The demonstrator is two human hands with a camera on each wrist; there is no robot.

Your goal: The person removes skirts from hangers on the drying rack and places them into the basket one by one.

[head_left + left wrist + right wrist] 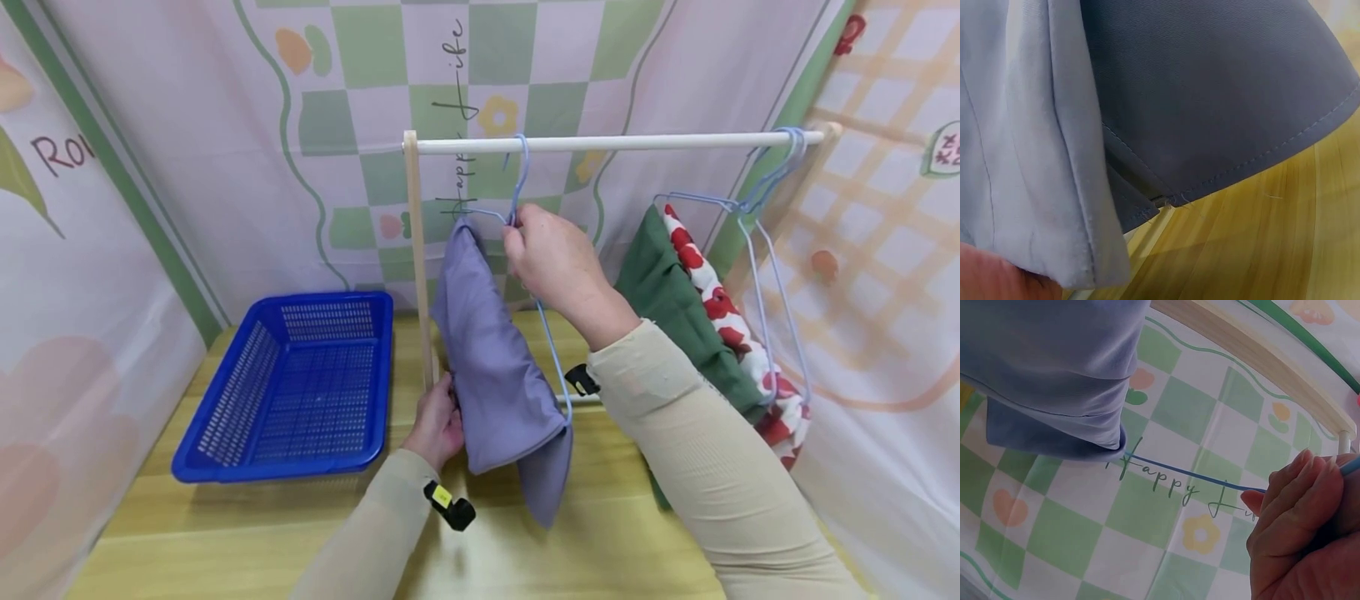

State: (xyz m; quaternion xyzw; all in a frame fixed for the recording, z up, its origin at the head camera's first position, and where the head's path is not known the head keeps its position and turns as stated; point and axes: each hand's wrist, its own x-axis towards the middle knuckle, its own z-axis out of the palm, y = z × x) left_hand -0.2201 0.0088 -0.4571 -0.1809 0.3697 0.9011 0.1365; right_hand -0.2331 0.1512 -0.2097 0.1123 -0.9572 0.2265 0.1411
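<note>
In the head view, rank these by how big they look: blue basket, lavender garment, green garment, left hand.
Largest to smallest:
1. blue basket
2. lavender garment
3. green garment, partly hidden by the right sleeve
4. left hand

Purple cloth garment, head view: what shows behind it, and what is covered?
Behind the purple cloth garment show a green and white checked backdrop and a yellow wooden tabletop. It covers part of its thin blue hanger; anything fully behind is unseen.
</note>
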